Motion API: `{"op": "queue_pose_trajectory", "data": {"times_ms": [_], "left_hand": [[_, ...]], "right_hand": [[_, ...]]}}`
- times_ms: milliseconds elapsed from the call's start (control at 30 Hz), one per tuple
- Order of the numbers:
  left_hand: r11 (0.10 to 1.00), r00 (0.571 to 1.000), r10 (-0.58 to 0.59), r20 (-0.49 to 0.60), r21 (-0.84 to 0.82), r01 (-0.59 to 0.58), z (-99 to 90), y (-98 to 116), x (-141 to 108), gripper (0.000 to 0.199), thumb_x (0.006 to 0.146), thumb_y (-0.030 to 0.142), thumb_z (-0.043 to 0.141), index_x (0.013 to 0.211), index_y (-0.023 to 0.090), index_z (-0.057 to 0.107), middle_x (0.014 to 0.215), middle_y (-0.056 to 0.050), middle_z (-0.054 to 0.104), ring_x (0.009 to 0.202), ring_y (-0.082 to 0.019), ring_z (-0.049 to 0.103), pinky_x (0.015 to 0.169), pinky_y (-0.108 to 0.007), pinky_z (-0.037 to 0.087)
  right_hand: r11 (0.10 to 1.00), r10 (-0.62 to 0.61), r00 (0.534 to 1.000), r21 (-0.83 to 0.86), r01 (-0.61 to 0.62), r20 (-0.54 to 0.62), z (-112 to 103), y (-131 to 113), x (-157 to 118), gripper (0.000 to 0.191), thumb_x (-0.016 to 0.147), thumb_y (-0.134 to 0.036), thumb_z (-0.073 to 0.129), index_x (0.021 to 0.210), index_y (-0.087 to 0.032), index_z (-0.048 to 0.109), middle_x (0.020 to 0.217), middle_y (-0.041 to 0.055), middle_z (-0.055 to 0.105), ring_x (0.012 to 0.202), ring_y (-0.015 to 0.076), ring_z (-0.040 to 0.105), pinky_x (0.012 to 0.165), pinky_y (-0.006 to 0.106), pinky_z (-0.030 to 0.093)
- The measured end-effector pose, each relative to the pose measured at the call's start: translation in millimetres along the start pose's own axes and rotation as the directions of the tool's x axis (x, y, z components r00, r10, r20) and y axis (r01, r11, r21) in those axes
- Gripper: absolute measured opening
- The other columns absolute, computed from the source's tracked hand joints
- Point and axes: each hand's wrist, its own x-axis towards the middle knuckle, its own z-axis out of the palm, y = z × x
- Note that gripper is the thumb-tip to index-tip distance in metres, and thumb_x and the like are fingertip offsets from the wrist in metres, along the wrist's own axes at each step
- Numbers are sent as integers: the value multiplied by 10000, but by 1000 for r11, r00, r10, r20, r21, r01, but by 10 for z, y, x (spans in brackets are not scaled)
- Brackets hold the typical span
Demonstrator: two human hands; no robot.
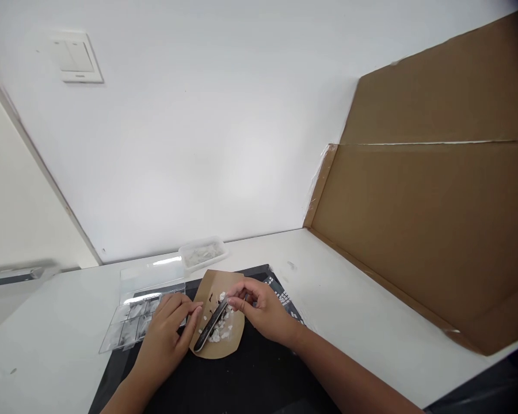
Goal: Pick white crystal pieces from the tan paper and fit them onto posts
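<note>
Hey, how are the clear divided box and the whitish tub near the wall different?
The divided box is split into compartments; the tub shows no dividers.
The divided box looks clear and wider; the tub looks cloudier and smaller.
The left hand partly hides the divided box, while the tub is unobstructed.
Both contain pale material.

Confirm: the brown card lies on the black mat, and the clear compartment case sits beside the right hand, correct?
Not quite: the clear compartment case is beside the left hand, not the right hand, as the head view shows. The brown card does lie on the black mat.
</note>
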Motion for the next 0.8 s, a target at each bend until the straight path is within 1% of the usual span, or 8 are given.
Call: {"op": "queue_pose_trajectory", "data": {"times_ms": [100,233,400,500,567,633,700,800], "left_hand": [[997,999,-22,33,77,20,18,-24,-5,166,980,252,544,1000,211,704,975,-61,659,968,-226,568,870,-375,406],[985,999,-34,37,170,27,28,-28,-14,182,973,302,563,992,240,732,949,-43,691,998,-237,577,892,-406,345],[985,998,-2,55,171,-8,28,10,-11,198,984,304,549,996,262,742,925,-34,698,988,-230,581,886,-401,308],[985,999,0,48,175,-9,32,39,-14,191,982,308,554,967,266,739,921,-30,699,988,-236,579,881,-404,294],[983,1000,-3,21,186,-1,38,46,-16,184,977,304,557,946,258,732,917,-32,699,981,-243,576,884,-412,289],[979,999,-20,-28,202,26,41,35,-15,173,971,304,565,934,248,724,909,-34,700,967,-249,574,879,-415,292],[973,995,-45,-88,222,64,41,6,-11,159,962,317,581,940,245,721,900,-36,702,952,-254,576,868,-413,298],[966,987,-70,-147,235,104,35,-43,-4,160,953,340,594,935,244,720,884,-36,705,929,-258,581,851,-406,308]], "right_hand": [[1000,-4,1000,6,4,-4,8,39,2,232,936,-410,653,978,-187,702,886,35,698,776,152,646,671,260,495],[999,18,1000,36,-18,9,14,38,-4,237,951,-420,629,958,-186,664,841,25,686,761,155,653,671,262,502],[997,2,1000,76,-2,1,25,-2,-7,230,991,-415,561,937,-195,594,817,22,690,771,164,667,736,293,518],[993,6,1000,120,-7,6,50,15,-15,223,1019,-423,503,972,-205,517,888,24,695,737,154,683,744,309,523],[995,17,999,99,-14,-30,69,40,-29,216,1038,-426,458,1003,-213,472,893,16,682,705,145,674,734,310,513],[999,16,995,43,-12,-96,81,66,-47,209,1058,-421,402,1020,-219,441,796,-14,641,679,142,634,718,302,489],[1000,11,988,3,-11,-157,81,86,-65,207,1069,-416,357,1017,-225,415,703,-44,565,642,142,567,681,290,461],[1000,6,977,-13,-9,-214,66,108,-79,213,1072,-413,322,989,-231,395,706,-54,493,599,130,478,626,274,426]]}}
